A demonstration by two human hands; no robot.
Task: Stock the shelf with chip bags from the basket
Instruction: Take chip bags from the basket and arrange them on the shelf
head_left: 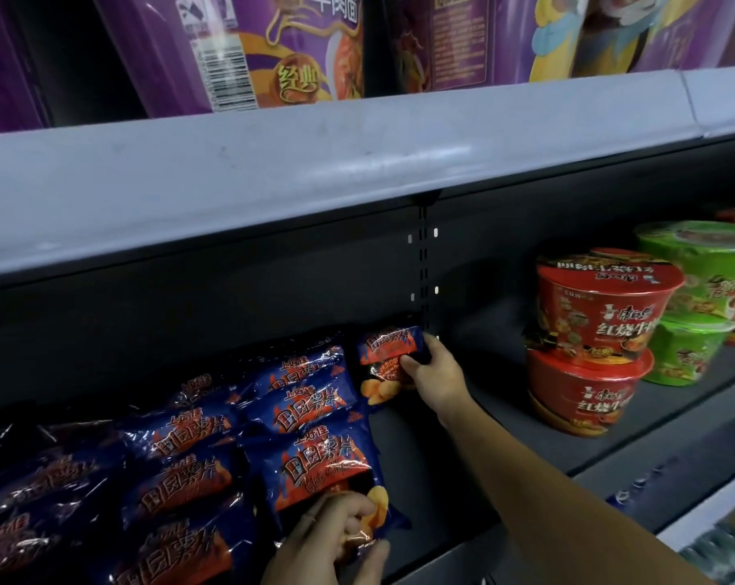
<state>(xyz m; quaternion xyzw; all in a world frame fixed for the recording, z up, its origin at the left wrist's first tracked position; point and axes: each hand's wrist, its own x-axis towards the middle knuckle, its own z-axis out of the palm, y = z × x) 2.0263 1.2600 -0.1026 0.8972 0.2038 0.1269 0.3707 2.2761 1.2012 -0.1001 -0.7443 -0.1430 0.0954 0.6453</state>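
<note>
Landmark: slotted black metal upright (423,263) in the dark back panel of the shelf bay.
Stocked rows: glossy dark-blue foil chip bags with orange lettering (180,462), lying flat and overlapping, to the left of the upright and forward of it.
Left hand (336,542): low at the front, left of the upright; fingers curled, pinching the lower right corner of the front blue chip bag (319,466).
Held bag: one small blue-and-orange foil chip bag (389,361), standing near-upright just left of the upright's foot, deep in the bay, its long axis roughly vertical and leaning back.
Right hand (435,373): just right of the held bag, fingers wrapped over its right edge and thumb across its face; this hand is the nearer one.
Governing relation: the bag lies left of the right hand, beside the last stocked row.
Neighbours: stacked red and green plastic noodle bowls (602,327), well right of the upright.
Basket: not in view.
</note>
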